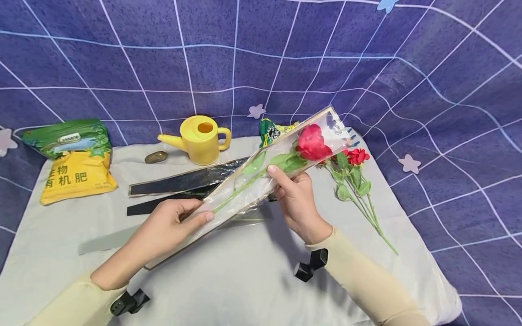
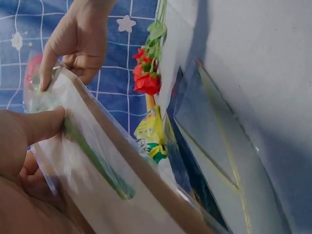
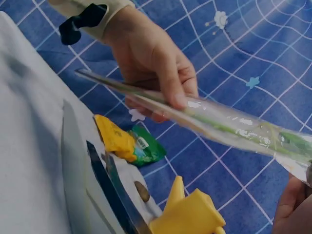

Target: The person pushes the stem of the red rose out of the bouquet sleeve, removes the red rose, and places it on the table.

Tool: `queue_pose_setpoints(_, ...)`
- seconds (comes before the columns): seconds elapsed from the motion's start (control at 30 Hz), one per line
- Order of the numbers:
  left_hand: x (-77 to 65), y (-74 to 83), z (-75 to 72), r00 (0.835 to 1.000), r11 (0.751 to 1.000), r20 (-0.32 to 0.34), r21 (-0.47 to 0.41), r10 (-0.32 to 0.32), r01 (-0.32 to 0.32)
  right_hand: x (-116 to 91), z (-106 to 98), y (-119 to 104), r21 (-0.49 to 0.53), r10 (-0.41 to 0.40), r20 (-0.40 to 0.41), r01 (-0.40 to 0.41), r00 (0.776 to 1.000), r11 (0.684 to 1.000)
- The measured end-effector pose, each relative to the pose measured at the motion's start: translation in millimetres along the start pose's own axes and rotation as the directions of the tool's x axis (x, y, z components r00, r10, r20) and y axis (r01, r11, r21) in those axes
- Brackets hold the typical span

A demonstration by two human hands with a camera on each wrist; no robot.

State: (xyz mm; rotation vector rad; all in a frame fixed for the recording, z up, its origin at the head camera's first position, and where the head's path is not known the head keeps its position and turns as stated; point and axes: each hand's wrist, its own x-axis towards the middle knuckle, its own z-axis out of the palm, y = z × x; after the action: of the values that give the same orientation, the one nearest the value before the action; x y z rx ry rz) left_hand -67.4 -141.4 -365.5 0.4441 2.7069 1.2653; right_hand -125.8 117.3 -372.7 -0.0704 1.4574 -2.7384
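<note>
A red rose [image 1: 313,143] with a green stem lies inside a long clear flower sleeve [image 1: 244,197] that has a gold-brown border. Both hands hold this sleeve slanted above the table, its flower end up toward the right. My left hand [image 1: 167,226] grips the lower part, thumb on top near the stem's end and fingers underneath. Near the bloom, my right hand [image 1: 299,203] pinches the sleeve, thumb on the front over the stem. In the left wrist view the stem's cut end [image 2: 126,191] shows through the film.
Dark and clear flat sleeves [image 1: 183,179] lie beneath the held one. Around them are a yellow watering can [image 1: 200,142], a brown stone [image 1: 156,157], a yellow-green fertilizer bag [image 1: 77,167], a small green packet [image 1: 269,132] and red flowers [image 1: 356,157] on stems. A blue checked cloth hangs behind.
</note>
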Motion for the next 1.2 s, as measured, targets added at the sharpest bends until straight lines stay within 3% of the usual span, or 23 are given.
queue_pose_setpoints(0.23, 2.5, -1.5, 9.8, 1.000, 1.000, 0.000, -0.023, -0.006, 0.006, -4.9, 4.0, 9.3, 0.004, -0.019, 0.015, 0.019, 1.000, 1.000)
queue_pose_setpoints(0.43, 3.6, 0.1, 15.9, 1.000, 0.999, -0.002, -0.049, -0.007, 0.006, -11.8, 5.6, 18.4, -0.109, -0.043, 0.061, 0.049, 0.997, 0.993)
queue_pose_setpoints(0.63, 6.5, 0.7, 17.5, 0.999, 0.997, -0.018, -0.070, 0.043, -0.044, -20.2, 6.3, 28.0, -0.235, -0.024, 0.056, 0.036, 0.998, 0.971)
queue_pose_setpoints(0.77, 8.6, 2.6, 15.4, 0.998, 0.995, -0.014, -0.084, 0.058, -0.059, -20.3, 3.7, 27.7, -0.211, -0.007, 0.031, 0.013, 0.999, 0.977)
queue_pose_setpoints(0.97, 10.4, 4.6, 7.4, 0.997, 0.995, 0.019, -0.059, 0.080, -0.078, -7.7, -4.8, 9.4, -0.081, -0.040, -0.005, 0.039, 0.999, 0.996)
queue_pose_setpoints(1.2, 11.1, 6.2, -2.8, 0.996, 0.998, 0.060, -0.019, 0.066, -0.065, 4.5, -11.6, -11.1, -0.040, -0.092, 0.032, 0.093, 0.995, 0.995)
